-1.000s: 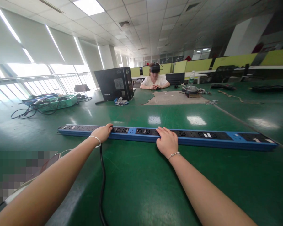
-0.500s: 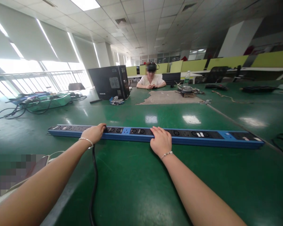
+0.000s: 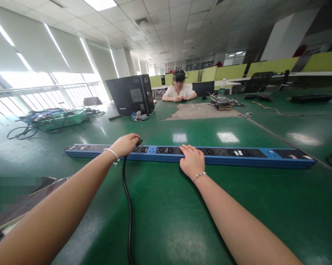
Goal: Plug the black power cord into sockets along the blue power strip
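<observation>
A long blue power strip (image 3: 168,158) with black socket panels lies across the green table. My left hand (image 3: 126,144) is closed around a black power plug (image 3: 139,141), just above the sockets left of the strip's middle. From that hand a thick black power cord (image 3: 127,198) hangs down toward the bottom edge. My right hand (image 3: 192,161) grips the strip right of its middle, fingers over the top and palm against the near side. The thumb of the right hand is mostly hidden.
Behind the strip stands a black computer case (image 3: 130,95) with gloves (image 3: 140,116) beside it. A green basket of cables (image 3: 66,120) is at the left. Across the table sits a person (image 3: 179,90), near a bottle (image 3: 222,87) and a metal device (image 3: 221,102).
My left hand has risen and moved right with the plug, which now shows above the sockets. The right hand keeps its place on the strip. The view has shifted slightly.
</observation>
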A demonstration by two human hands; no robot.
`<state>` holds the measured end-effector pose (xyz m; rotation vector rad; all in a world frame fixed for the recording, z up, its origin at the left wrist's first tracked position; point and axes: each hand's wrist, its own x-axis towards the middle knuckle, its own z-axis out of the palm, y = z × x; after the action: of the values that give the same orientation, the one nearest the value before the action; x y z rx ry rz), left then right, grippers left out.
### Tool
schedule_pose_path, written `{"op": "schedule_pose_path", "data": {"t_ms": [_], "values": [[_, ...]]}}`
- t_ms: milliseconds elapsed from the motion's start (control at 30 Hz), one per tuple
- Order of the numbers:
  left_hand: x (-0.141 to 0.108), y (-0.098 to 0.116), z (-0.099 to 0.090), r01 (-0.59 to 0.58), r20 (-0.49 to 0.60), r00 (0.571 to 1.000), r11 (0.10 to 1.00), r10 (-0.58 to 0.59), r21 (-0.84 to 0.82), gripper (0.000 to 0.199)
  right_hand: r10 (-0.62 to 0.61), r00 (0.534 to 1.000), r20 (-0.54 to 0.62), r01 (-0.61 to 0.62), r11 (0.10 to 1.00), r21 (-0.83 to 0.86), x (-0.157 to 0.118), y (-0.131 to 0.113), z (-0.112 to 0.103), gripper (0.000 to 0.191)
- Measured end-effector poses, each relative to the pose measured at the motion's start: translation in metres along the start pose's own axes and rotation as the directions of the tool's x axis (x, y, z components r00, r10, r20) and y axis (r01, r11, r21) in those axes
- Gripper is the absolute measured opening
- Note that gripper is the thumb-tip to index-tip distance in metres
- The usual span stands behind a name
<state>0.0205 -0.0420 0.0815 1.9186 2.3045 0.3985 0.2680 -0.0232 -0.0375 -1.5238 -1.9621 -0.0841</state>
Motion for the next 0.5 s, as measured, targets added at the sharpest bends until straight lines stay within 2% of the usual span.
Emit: {"op": "schedule_pose_path", "data": {"t_ms": [100,167,333,500], "values": [[0.006,0.010,0.023,-0.051,0.128,0.990,0.994,0.063,-0.093,0.040,0.007,1.000,0.008,-0.007,1.000,-0.006,0.000,0.000,-0.001,0.047],[0.011,0.015,0.031,-0.062,0.143,0.987,0.994,0.074,-0.086,0.040,0.015,1.000,0.012,-0.015,1.000,-0.008,0.000,-0.001,-0.001,0.047],[0.024,0.025,0.040,-0.086,0.155,0.985,0.992,0.071,0.094,0.038,0.023,1.000,0.011,-0.023,1.000,0.008,0.000,-0.001,-0.001,0.047],[0.030,0.030,0.043,-0.109,0.155,0.985,0.973,0.077,0.205,0.037,0.023,1.000,0.004,-0.023,1.000,0.019,0.000,-0.001,-0.001,0.047]]}}
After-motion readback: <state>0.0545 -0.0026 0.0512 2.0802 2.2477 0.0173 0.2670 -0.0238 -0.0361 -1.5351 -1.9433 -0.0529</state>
